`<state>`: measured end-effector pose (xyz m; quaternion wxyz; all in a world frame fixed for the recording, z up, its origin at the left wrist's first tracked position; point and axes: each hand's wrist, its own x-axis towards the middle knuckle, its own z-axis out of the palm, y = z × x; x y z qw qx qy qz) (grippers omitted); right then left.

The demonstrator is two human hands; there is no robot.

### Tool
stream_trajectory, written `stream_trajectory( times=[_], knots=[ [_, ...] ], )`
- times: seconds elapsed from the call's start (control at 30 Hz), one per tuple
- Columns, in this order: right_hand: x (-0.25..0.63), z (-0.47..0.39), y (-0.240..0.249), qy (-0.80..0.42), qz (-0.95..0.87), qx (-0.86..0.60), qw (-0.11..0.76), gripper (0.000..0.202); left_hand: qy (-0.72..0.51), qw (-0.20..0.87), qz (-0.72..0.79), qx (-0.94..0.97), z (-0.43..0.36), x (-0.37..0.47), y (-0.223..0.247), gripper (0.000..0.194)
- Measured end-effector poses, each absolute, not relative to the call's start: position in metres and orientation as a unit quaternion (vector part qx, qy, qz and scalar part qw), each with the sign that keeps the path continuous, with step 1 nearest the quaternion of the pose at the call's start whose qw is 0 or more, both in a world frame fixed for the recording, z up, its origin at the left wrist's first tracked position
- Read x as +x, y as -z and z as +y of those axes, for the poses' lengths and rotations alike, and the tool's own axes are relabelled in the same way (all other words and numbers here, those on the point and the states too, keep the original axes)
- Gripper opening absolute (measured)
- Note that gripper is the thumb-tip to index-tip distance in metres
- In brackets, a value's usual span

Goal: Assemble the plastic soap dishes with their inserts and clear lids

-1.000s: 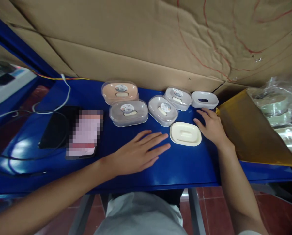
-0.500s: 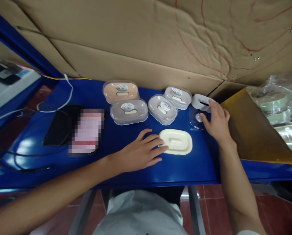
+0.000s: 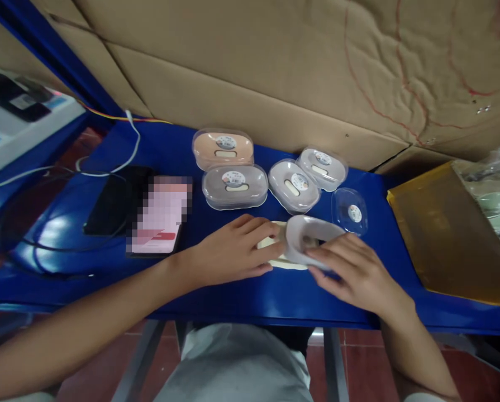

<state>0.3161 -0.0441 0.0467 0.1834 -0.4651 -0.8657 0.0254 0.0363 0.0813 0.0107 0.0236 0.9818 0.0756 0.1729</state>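
Blue table (image 3: 250,301) against a cardboard wall (image 3: 233,67)

The left hand (image 3: 233,251) is palm down, loosely curled, fingertips over the left end of a cream tray (image 3: 290,265); whether it grips the tray, I cannot tell. The right hand (image 3: 354,271) is closed on a grey dish (image 3: 296,240), pinching its near side between thumb and fingers. The dish is tilted over the right part of the tray, directly in front of the person; whether the two touch is unclear.

Just beyond the right hand lies a clear lid (image 3: 342,209) with a round label. Behind the hands sit three grey soap boxes (image 3: 235,192) under clear covers, and one peach soap box (image 3: 203,148) at the back. To the left, a phone (image 3: 161,215) with a blurred screen lies beside a black pad (image 3: 107,209) and a white cable (image 3: 130,156). At far right stands a carton (image 3: 442,234) with plastic-wrapped things inside.
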Motion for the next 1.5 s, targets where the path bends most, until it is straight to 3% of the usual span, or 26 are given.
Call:
stream_trajectory(
  times=[0.17, 0.5, 0.63, 0.73, 0.83, 0.93, 1.2, 1.33, 1.5],
  knots=[
    [0.293, -0.036, -0.03, 0.023, -0.897, -0.411, 0.161, 0.019, -0.147, 0.035, 0.091, 0.984, 0.08, 0.036, -0.011, 0.059],
    [0.277, -0.039, -0.009, 0.02, -0.905, -0.408, 0.119, 0.039, -0.138, 0.036, 0.097, 0.985, 0.084, 0.035, -0.002, 0.049],
    [0.289, -0.033, -0.019, -0.007, -0.905, -0.391, 0.165, 0.034, -0.14, 0.045, 0.099, 0.984, 0.085, 0.035, -0.003, 0.05],
    [0.323, -0.022, -0.024, 0.024, -0.832, -0.525, 0.177, 0.038, -0.14, 0.06, 0.111, 0.982, 0.085, 0.034, -0.005, 0.055],
    [0.362, -0.015, -0.015, 0.087, -0.677, -0.723, 0.109, 0.063, -0.144, 0.074, 0.118, 0.98, 0.084, 0.033, -0.007, 0.056],
    [0.393, -0.019, -0.006, 0.045, -0.628, -0.773, 0.085, 0.082, -0.147, 0.07, 0.122, 0.979, 0.084, 0.032, -0.008, 0.054],
    [0.389, -0.052, -0.059, -0.235, -0.783, -0.564, 0.117, 0.076, -0.146, 0.147, 0.131, 0.969, 0.086, 0.032, -0.003, 0.066],
    [0.349, -0.044, -0.052, -0.241, -0.821, -0.5, 0.134, 0.065, -0.15, 0.181, 0.151, 0.96, 0.084, 0.032, 0.004, 0.079],
    [0.323, -0.035, -0.032, -0.201, -0.846, -0.478, 0.125, 0.069, -0.151, 0.186, 0.157, 0.958, 0.082, 0.033, 0.005, 0.087]
  ],
)
